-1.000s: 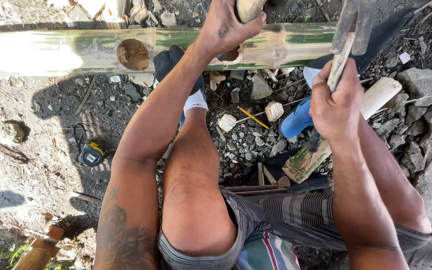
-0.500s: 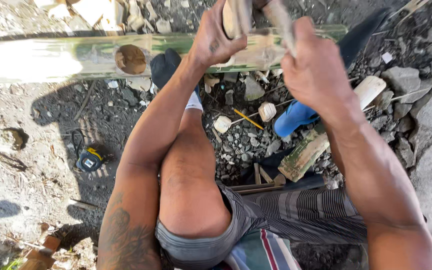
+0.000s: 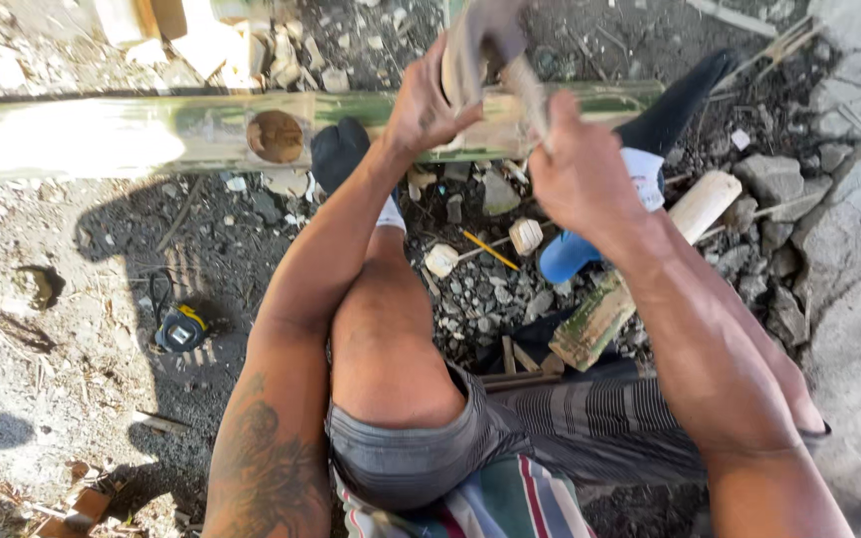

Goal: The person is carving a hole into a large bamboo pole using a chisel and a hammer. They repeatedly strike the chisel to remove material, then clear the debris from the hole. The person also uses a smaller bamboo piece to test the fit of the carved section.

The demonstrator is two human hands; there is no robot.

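Observation:
A long green bamboo pole (image 3: 132, 134) lies across the ground with a round hole (image 3: 275, 136) cut in its side. My left hand (image 3: 429, 105) is shut on a short pale bamboo piece (image 3: 462, 62), held upright against the pole. My right hand (image 3: 582, 177) grips the handle of a chopping blade (image 3: 510, 45), whose head sits at the top of that piece. Both my feet in dark socks (image 3: 339, 151) rest against the pole.
A yellow-and-black tape measure (image 3: 179, 329) lies on the dirt at left. Between my legs are a blue object (image 3: 565, 257), a yellow pencil (image 3: 490, 249), small round offcuts (image 3: 525, 236), a green bamboo chunk (image 3: 598, 321) and a pale cylinder (image 3: 705, 204). Stone slabs (image 3: 849, 259) are on the right.
My right hand has swung the blade up and left, from beside my right knee to the top of the held piece. The left hand kept its grip.

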